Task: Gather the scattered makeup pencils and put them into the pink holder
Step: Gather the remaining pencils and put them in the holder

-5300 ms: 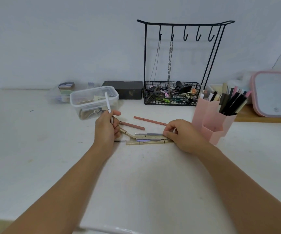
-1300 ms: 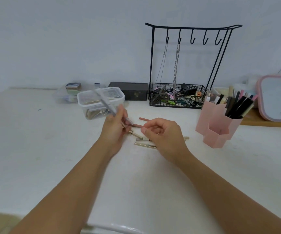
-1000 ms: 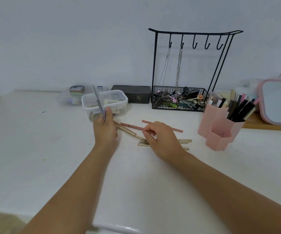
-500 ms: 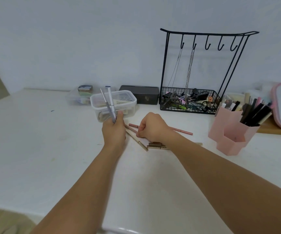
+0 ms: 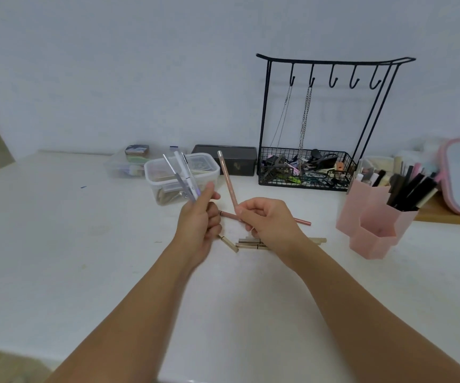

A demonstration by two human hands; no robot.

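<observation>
In right hand (image 5: 264,217) (raised): slim pink pencil (image 5: 227,181).

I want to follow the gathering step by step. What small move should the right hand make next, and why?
Probably pass the pink pencil from the right hand into the left hand. The left already keeps a grip on a bundle of pencils, the pink one is lifted close beside it, and more pencils lie on the table.

We see a smooth, matt white table (image 5: 57,244) carrying a clear plastic box (image 5: 182,175) — glossy at its rim — and a black wire rack (image 5: 331,120) of thin painted metal. The pink holder (image 5: 375,225) at the right edge looks like smooth matt plastic.
</observation>
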